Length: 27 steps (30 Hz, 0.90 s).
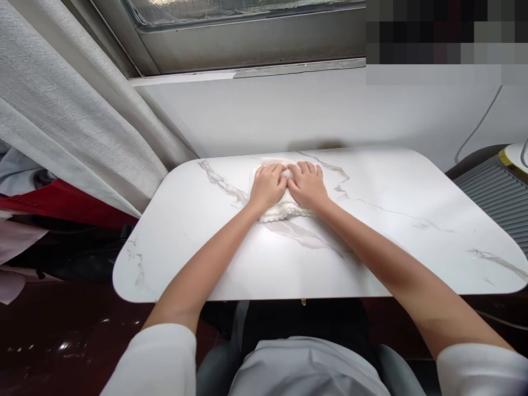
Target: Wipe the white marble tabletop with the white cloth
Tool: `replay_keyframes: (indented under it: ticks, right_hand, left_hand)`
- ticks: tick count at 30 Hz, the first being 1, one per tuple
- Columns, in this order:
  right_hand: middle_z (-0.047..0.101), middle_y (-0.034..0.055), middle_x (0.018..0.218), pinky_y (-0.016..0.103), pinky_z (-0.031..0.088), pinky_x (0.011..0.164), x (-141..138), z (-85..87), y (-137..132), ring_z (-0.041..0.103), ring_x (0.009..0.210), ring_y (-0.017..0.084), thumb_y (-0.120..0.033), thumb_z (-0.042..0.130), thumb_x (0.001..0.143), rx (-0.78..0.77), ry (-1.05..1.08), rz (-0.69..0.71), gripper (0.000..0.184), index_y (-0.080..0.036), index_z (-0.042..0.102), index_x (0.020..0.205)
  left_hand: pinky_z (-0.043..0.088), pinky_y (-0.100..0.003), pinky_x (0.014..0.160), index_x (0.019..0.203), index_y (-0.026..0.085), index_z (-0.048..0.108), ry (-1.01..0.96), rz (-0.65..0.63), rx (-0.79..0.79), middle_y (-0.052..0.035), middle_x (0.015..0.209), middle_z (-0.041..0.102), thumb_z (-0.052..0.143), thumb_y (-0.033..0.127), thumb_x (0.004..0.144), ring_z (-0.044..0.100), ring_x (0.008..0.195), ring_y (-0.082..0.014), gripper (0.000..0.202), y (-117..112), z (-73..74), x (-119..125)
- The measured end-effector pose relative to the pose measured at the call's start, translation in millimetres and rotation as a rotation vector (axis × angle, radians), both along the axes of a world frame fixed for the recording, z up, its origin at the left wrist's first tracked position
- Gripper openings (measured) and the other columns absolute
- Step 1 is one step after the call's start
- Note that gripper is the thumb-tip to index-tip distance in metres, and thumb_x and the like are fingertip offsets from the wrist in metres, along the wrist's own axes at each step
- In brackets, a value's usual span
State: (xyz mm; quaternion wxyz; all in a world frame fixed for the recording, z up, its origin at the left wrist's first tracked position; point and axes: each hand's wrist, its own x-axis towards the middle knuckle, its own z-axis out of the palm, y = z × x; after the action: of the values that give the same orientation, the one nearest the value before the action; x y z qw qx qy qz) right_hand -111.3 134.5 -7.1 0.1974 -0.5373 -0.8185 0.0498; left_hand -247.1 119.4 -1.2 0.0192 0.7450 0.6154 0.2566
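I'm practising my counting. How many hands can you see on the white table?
2. The left hand and the right hand are next to each other, both on the white cloth on the table. Neither hand is hidden.

The tabletop (198, 220) is brightly lit, the floor (61, 330) dim with glints.

No text, label, brand, number or sign can be read anywhere in view; the upper right of the frame is pixelated.
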Motion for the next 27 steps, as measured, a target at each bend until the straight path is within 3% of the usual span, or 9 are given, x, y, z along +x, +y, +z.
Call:
replay_keyframes:
  ticks: [5,10,16,27]
  right_hand:
    - [0.056,0.0107,0.139,0.052,0.022,0.116,-7.3,-1.5,41.1,0.040,0.135,0.027,-0.026,0.025,0.097,0.008,0.081,-0.003,0.048,-0.021,0.057,0.133]
    - [0.058,0.0096,0.136,0.048,0.024,0.115,-17.9,-2.3,65.4,0.043,0.131,0.025,-0.024,0.025,0.098,0.013,0.100,-0.041,0.047,-0.021,0.059,0.130]
    - [0.059,0.0113,0.133,0.049,0.022,0.114,-39.7,-5.6,81.5,0.045,0.127,0.027,-0.023,0.030,0.096,0.038,0.106,-0.057,0.044,-0.020,0.060,0.128]
    - [0.061,0.0152,0.127,0.048,0.031,0.105,-78.9,-4.2,103.3,0.049,0.119,0.031,-0.022,0.031,0.096,0.049,0.001,-0.027,0.043,-0.019,0.060,0.127]
  left_hand:
    - [0.032,-0.032,0.113,0.114,0.021,0.064,-0.034,0.026,0.020,-0.0033,0.125,0.069,0.039,0.018,0.093,0.058,0.119,-0.0185,0.033,39.3,-4.0,-7.6]
    - [0.034,-0.033,0.113,0.114,0.021,0.064,-0.034,0.016,0.027,-0.0044,0.127,0.068,0.039,0.018,0.092,0.058,0.120,-0.0197,0.033,63.5,-5.2,-15.2]
    - [0.033,-0.036,0.114,0.116,0.019,0.065,-0.023,0.016,0.026,-0.0065,0.128,0.067,0.041,0.016,0.093,0.058,0.121,-0.0223,0.034,76.8,-4.2,-33.1]
    - [0.036,-0.037,0.111,0.116,0.017,0.066,-0.016,0.096,-0.002,-0.0070,0.117,0.072,0.038,0.016,0.093,0.061,0.114,-0.0227,0.035,91.1,-2.6,-67.9]
